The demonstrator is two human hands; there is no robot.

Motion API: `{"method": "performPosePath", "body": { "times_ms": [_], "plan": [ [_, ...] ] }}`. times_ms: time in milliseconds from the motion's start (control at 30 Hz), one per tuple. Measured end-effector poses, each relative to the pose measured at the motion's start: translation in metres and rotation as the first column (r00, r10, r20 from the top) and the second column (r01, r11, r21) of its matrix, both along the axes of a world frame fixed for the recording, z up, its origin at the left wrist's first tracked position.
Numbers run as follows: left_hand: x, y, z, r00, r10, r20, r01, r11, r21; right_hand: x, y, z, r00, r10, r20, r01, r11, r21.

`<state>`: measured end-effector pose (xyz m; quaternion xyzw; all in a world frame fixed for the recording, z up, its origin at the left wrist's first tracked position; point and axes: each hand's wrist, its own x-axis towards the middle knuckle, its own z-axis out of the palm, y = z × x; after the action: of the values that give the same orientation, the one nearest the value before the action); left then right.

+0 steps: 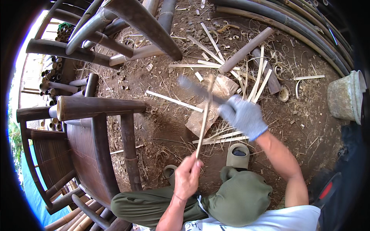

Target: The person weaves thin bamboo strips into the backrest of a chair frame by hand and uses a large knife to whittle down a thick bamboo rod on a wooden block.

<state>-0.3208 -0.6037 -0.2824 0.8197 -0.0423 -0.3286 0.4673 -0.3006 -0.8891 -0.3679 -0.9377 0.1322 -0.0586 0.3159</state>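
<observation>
My bare left hand (187, 176) is closed round the lower end of a thin bamboo strip (205, 119), which slants up and away from me. In a grey work glove, my right hand (243, 116) grips a knife (195, 89) with a long, dark blade, smeared by motion. The blade crosses the strip near its far end; I cannot tell whether the two touch. A flat brown wooden block (203, 120) lies on the ground beneath them. Pale split bamboo strips (259, 79) are scattered beyond and beside the gloved hand.
Dark bamboo furniture (86, 154) stands close on my left, with another bamboo frame (142, 27) at far left. Cut bamboo tubes (246, 50) lie ahead among shavings. Long bamboo poles (285, 23) line the far right, near a dirty white bucket (345, 96).
</observation>
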Motion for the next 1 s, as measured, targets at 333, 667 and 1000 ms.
{"method": "performPosePath", "body": {
  "times_ms": [333,667,1000],
  "plan": [
    [0.022,-0.02,0.002,0.91,0.213,-0.355,-0.342,0.872,-0.352,-0.015,0.018,0.028,0.994,0.08,0.071,-0.087,0.992,0.094],
    [0.004,-0.031,0.006,0.939,0.184,-0.291,-0.269,0.918,-0.291,-0.012,0.026,0.018,0.99,0.018,0.142,-0.031,0.995,0.09],
    [-0.011,-0.007,0.009,0.918,0.149,-0.368,-0.256,0.93,-0.262,-0.013,0.021,0.031,0.987,0.091,0.129,-0.118,0.967,0.225]
  ]
}}
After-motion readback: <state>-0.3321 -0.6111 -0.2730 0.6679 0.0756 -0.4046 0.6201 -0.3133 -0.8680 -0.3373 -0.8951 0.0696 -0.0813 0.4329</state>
